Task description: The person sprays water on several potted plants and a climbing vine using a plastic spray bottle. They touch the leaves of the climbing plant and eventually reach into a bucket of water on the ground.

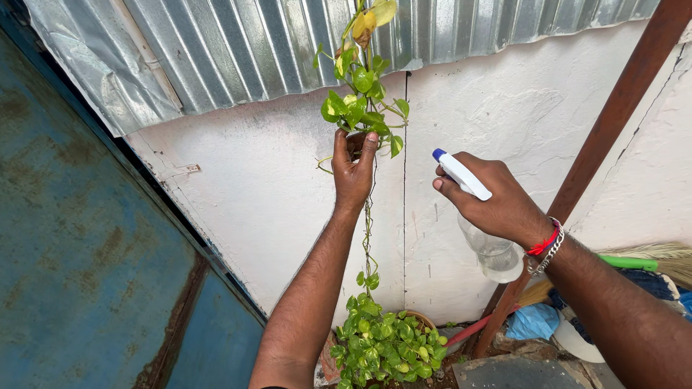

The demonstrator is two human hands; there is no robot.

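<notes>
A thin green vine climbs the white wall from a leafy potted plant at the bottom. My left hand is raised and grips the vine just under a cluster of green leaves; yellowing leaves hang higher up. My right hand holds a clear spray bottle with a white and blue trigger head. Its nozzle points left toward the vine, a short gap away. A red thread and metal bracelet sit on that wrist.
A corrugated metal sheet overhangs the white wall. A rusty blue door fills the left. A brown pole leans on the right, with a broom with green handle, blue cloth and a white container below.
</notes>
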